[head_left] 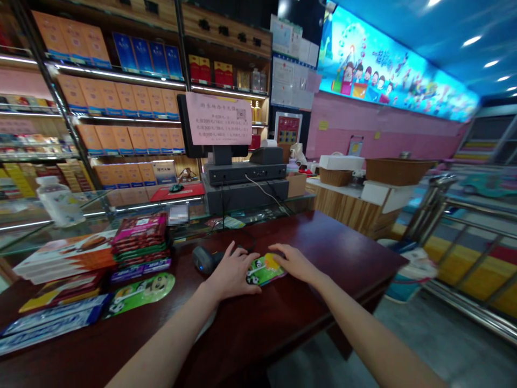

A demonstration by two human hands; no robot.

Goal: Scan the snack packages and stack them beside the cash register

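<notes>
Green foil snack packet [264, 270], panda print, yellow corner, lying flat on dark red wooden counter [307, 318]. Left hand [232, 272] and right hand [293, 263] rest on it, fingers spread, not closed round it. Handheld barcode scanner [205, 258] just beside left hand.

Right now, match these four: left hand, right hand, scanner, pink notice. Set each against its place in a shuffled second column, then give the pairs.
Things:
1. Left hand
2. Right hand
3. Dark handheld scanner
4. Pink notice

Places:
A. Dark red counter, beside the left hand
B. Front of a monitor
C. Right end of the green panda packet
D. Left end of that packet

Pairs: 1-D; 2-C; 3-A; 4-B
</notes>
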